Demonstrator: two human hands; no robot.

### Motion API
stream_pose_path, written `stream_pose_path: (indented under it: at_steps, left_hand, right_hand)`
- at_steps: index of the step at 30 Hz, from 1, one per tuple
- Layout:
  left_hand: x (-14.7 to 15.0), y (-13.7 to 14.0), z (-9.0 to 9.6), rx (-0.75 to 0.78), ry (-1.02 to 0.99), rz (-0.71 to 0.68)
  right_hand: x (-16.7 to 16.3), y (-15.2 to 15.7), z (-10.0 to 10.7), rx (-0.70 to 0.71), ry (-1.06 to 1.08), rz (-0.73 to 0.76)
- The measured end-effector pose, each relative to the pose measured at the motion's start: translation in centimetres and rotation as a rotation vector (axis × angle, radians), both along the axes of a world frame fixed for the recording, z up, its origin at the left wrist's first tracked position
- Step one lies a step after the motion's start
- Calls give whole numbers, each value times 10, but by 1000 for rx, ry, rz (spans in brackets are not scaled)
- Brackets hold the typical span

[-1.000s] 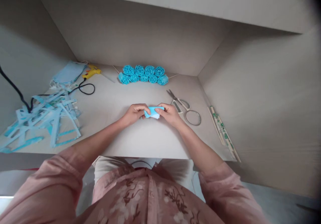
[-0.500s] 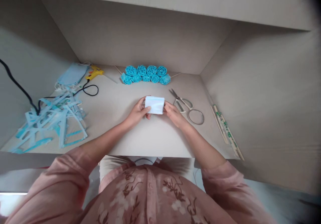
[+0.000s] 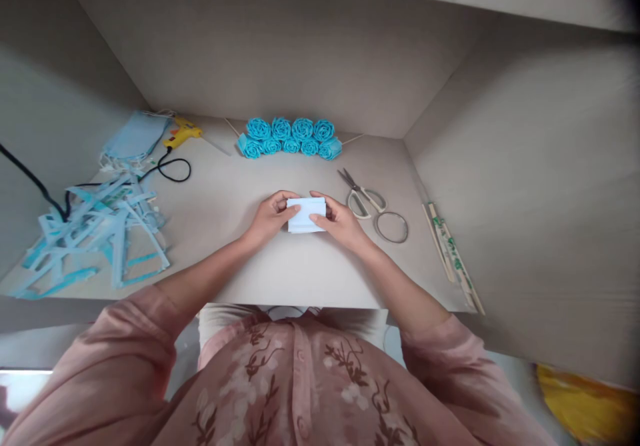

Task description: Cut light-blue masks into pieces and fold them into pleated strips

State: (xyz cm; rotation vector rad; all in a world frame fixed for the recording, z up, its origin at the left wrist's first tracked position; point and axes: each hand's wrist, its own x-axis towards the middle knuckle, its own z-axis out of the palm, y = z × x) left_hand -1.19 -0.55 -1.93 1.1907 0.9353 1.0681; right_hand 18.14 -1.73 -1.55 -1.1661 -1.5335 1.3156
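Note:
A folded pale blue-white piece of sheet material [image 3: 306,218], perhaps a folded face mask, is held over the middle of the table. My left hand [image 3: 273,218] grips its left edge, thumb on top and fingers behind. On the right edge, my right hand [image 3: 344,223] pinches it the same way, its thumb lying on the front face. Just beyond my right hand lie scissors [image 3: 364,196] with white handles, and a ring of thin wire [image 3: 391,227] beside them.
Blue rosettes [image 3: 290,137] stand in two rows at the back, with thin sticks poking out. To the left are a yellow glue gun [image 3: 183,133] with a black cord, stacked face masks [image 3: 136,137] and a heap of cut strips [image 3: 117,233]. Wrapped sticks [image 3: 453,256] lie along the right wall.
My right thumb has come round onto the front of the folded piece, and my right fingers now reach behind its top edge. The view has shifted slightly.

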Motion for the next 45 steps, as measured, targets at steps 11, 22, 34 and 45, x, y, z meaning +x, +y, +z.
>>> stream_pose_path:
  at_steps: [11,22,34,45]
  left_hand:
    - [0,0,4,31,-17,105]
    - [0,0,1,100,34,27]
    - [0,-3,1,27,140,-169]
    - [-1,-5,2,181,211,-163]
  right_hand:
    - [0,1,-4,-8,82,61]
    - [-1,-1,6,-46,127,-14]
    - [8,3,0,-36,-37,3]
    - [5,0,-1,62,-78,58]
